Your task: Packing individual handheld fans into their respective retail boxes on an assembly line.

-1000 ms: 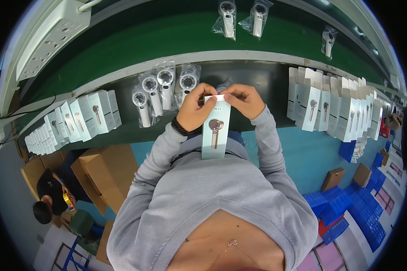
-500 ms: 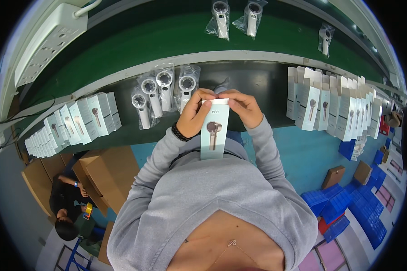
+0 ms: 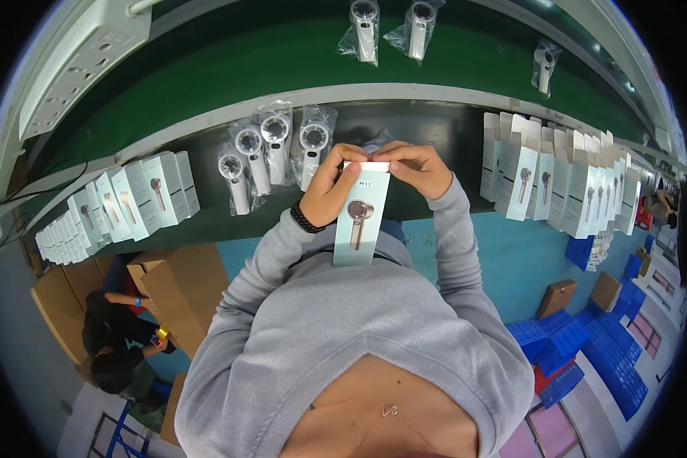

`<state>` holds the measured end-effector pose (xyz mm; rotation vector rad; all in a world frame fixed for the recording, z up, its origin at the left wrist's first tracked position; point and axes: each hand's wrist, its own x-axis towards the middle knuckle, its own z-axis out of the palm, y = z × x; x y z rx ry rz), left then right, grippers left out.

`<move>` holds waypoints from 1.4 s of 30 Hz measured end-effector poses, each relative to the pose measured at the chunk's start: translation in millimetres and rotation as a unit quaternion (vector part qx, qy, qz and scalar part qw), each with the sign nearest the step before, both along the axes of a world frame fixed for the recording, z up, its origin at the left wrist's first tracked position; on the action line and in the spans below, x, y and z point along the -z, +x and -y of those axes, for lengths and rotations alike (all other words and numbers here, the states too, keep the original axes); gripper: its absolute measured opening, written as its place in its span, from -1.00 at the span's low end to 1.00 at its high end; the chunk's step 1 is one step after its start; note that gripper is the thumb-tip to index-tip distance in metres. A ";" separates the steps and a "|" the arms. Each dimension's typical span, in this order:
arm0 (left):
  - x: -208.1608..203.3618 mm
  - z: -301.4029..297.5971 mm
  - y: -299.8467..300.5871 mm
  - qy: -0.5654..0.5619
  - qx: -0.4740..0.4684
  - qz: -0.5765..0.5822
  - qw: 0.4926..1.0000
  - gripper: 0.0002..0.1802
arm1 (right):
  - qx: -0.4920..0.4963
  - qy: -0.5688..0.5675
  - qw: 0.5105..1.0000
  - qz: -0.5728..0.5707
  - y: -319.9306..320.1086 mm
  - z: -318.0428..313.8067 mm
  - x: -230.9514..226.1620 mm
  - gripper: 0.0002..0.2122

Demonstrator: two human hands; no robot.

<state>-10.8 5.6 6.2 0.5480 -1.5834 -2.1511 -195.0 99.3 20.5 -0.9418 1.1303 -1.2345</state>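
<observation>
A tall pale-green carton [image 3: 361, 217] with a picture of a handheld fan stands upright against my front, its white top edge at my fingers. My left hand [image 3: 330, 187] grips its upper left corner, thumb on the printed face and fingers behind. At the upper right corner my right hand [image 3: 422, 169] pinches the top edge, fingers bent over the lid end; whether the flap is fully tucked in I cannot tell. Just beyond my left hand lies a bagged white fan [image 3: 313, 141], beside several more bagged fans [image 3: 275, 137]. Another clear bag is partly hidden behind my fingers.
Cartons with raised flaps [image 3: 520, 175] stand in a row at the right; a row of cartons [image 3: 141, 198] stands at the left. Bagged fans [image 3: 365, 30] lie on the green surface beyond. A white power strip [image 3: 84, 72] hangs upper left. A person [image 3: 114, 336] works beside brown boxes [image 3: 179, 294].
My right thumb has slid up to the carton's top edge, and the carton leans slightly more. The person at lower left has moved the yellow tape roll towards a brown box.
</observation>
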 end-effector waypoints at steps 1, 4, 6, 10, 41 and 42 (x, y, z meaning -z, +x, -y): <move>-0.5 0.0 -0.4 0.000 -0.002 -0.003 1.000 -0.86 | 0.002 0.002 1.000 -0.011 0.5 -0.2 -1.3 -0.80; 2.9 0.7 -0.3 -0.003 -0.003 -0.006 1.000 -0.87 | 0.009 0.014 1.000 -0.014 2.8 -1.8 0.0 -0.80; 4.0 1.0 0.2 -0.005 -0.003 -0.007 1.000 -0.87 | 0.009 0.012 0.999 -0.034 3.0 -1.7 -1.2 -0.80; 7.9 2.1 4.2 -0.031 -0.002 -0.025 0.999 -0.90 | -0.024 -0.064 0.989 -0.135 5.2 -5.5 -3.6 -0.81; 30.2 128.3 256.9 -0.529 -0.341 0.647 0.431 -0.25 | 0.399 0.478 0.361 -0.694 -79.9 -150.3 45.3 -0.33; 27.8 127.9 249.1 -0.546 -0.347 0.634 0.423 -0.24 | 0.384 0.495 0.358 -0.693 -86.0 -164.2 53.1 -0.32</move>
